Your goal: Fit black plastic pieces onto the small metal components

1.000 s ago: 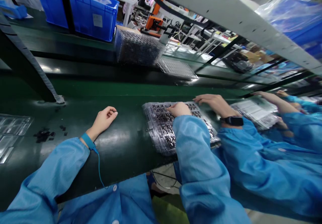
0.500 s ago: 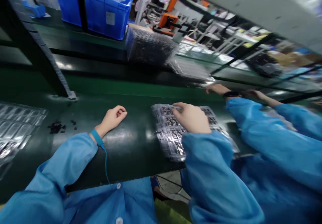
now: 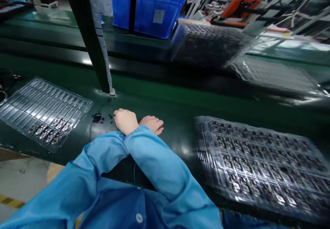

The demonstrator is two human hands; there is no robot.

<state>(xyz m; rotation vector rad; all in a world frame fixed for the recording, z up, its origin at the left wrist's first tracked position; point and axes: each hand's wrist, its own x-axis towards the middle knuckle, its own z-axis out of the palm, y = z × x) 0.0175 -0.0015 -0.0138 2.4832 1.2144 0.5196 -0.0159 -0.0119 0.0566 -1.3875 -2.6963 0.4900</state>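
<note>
Head view. The forearms cross above the green bench [image 3: 177,119], right sleeve [image 3: 170,163] over left. The right hand [image 3: 126,122] is loosely curled just beside scattered small black pieces [image 3: 98,117]; its fingertips are hidden, so whether it grips one cannot be told. The left hand [image 3: 151,123] rests low over the bench beyond the right wrist (crossing sets each hand on the opposite side), its underside and grip likewise not shown. At left lies a clear tray [image 3: 45,100]: electronic parts [image 3: 51,136] occupy a small group of pockets toward its near edge, while the other pockets show only transparent plastic. At right, a stack of trays [image 3: 202,150] carries rows of similar parts across its top layer; blur prevents a count. Judged by occupancy, the right layer appears nearly complete, the left tray barely begun; the black pieces lie loose.
</note>
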